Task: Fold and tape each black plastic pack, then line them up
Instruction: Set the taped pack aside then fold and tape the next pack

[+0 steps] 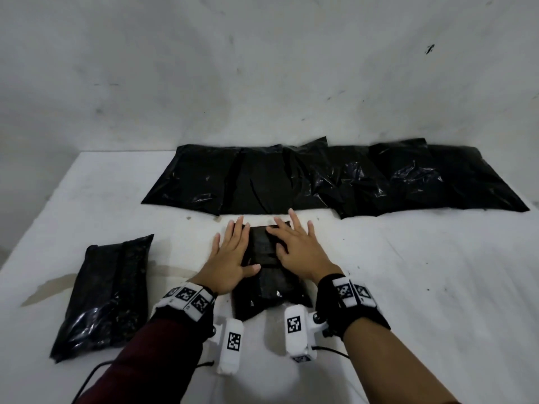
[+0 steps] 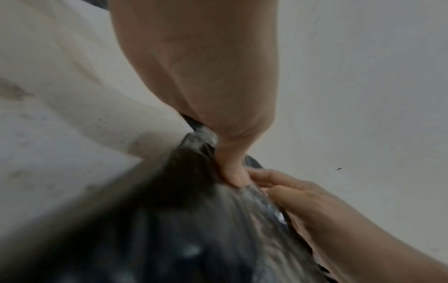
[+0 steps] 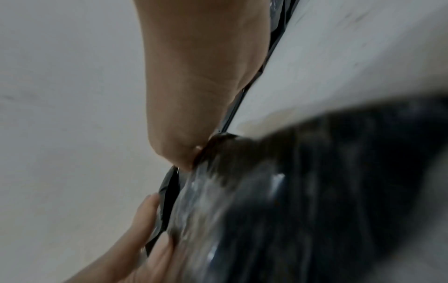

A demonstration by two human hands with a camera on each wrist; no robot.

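Note:
A black plastic pack [image 1: 264, 271] lies lengthwise in front of me on the white table [image 1: 408, 287]. My left hand [image 1: 230, 252] lies flat with straight fingers on the pack's left side. My right hand [image 1: 294, 243] lies flat on its right side, fingers spread. A band of glossy plastic [image 1: 262, 243] shows between the two hands. In the left wrist view the left hand [image 2: 206, 76] presses down on the pack [image 2: 189, 220], and the other hand [image 2: 327, 206] lies beside it. In the right wrist view the right hand [image 3: 194, 86] presses the pack [image 3: 303, 201].
A folded black pack [image 1: 108, 295] lies at the near left. A row of several black packs [image 1: 335, 179] lies along the back of the table by the grey wall [image 1: 262, 68]. A brownish stain [image 1: 49, 290] marks the table at the left. Bare table stretches to the right.

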